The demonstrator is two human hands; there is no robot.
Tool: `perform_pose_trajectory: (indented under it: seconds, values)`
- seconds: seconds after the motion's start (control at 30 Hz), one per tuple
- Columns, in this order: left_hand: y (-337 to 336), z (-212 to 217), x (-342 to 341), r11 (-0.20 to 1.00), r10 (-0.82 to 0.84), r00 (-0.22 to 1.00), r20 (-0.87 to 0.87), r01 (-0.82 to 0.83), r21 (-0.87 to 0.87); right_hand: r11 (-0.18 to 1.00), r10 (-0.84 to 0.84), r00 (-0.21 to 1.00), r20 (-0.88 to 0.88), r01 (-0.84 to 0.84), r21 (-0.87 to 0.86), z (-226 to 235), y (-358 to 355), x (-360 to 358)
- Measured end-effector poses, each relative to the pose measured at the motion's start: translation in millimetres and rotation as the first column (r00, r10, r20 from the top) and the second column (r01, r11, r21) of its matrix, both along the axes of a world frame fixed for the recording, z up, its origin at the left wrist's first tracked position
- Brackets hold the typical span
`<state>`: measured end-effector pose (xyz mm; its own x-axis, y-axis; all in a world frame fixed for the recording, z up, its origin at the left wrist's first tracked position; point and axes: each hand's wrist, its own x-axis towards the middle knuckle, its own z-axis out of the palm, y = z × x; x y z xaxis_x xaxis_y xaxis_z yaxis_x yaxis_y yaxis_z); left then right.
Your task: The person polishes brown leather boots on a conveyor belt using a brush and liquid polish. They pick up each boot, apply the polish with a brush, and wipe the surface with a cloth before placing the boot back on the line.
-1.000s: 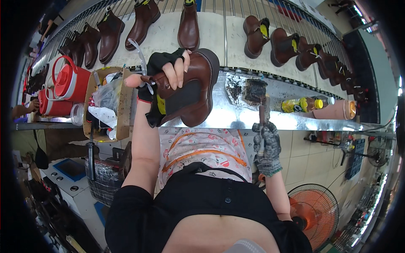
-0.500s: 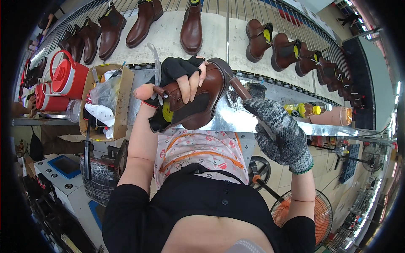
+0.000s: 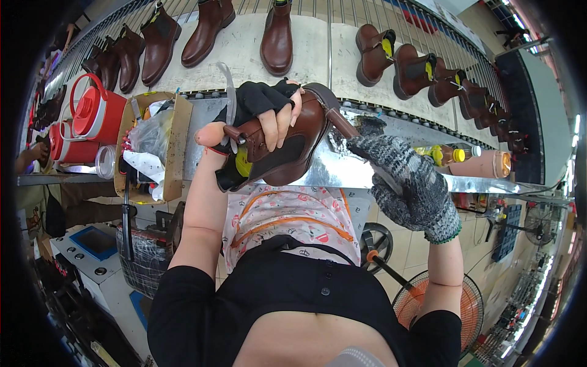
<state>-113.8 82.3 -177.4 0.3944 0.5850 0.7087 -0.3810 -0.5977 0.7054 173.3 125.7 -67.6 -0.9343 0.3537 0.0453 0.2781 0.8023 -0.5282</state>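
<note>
My left hand [image 3: 266,113], in a black fingerless glove, is closed around a brown leather ankle boot [image 3: 309,125] with dark elastic side panels. The boot is tilted, its opening with a yellow lining [image 3: 243,164] toward me. A curved clear strip [image 3: 230,92] sticks up beside this hand; I cannot tell what it belongs to. My right hand [image 3: 406,183], in a grey knitted glove, is closed on a brown flat stick-like tool [image 3: 343,124]. The tool's end meets the boot near its sole edge. Its other end is hidden in the glove.
Brown boots [image 3: 276,40] stand along a roller conveyor behind the metal ledge [image 3: 339,174]. A cardboard box [image 3: 178,147] of odds and ends and red jugs [image 3: 98,110] are at left. Bottles [image 3: 449,154] and a pinkish cup [image 3: 480,166] stand at right, a fan [image 3: 471,306] below.
My right hand has shifted slightly right, and the tool in it has moved a little. My left hand and the boot keep nearly the same place.
</note>
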Motion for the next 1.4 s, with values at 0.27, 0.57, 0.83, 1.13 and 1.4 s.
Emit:
perform_pose_trajectory:
  seconds: [0.27,0.57,0.83,1.13,1.4]
  values:
    - [8,-1,3,0.994,0.000,0.999,0.051,-0.006,0.109,0.977,-0.005,1.000,-0.029,-0.001,-0.215,2,13,-2]
    - [6,-14,-16,0.999,0.013,0.985,0.173,-0.021,0.044,0.959,-0.044,0.993,-0.114,0.010,-0.284,-21,15,-12]
    - [17,-55,-58,0.996,-0.004,0.950,0.311,-0.023,0.083,0.899,-0.177,0.965,-0.193,0.079,-0.430,-87,-2,-31]
    - [18,-78,-104,1.000,0.015,0.951,0.307,-0.013,-0.008,0.937,-0.064,0.949,-0.310,-0.050,-0.347,-144,0,-49]
    - [29,-109,-141,0.997,0.073,0.930,0.361,-0.065,-0.034,0.927,-0.104,0.975,-0.195,0.024,-0.375,-157,-1,-45]
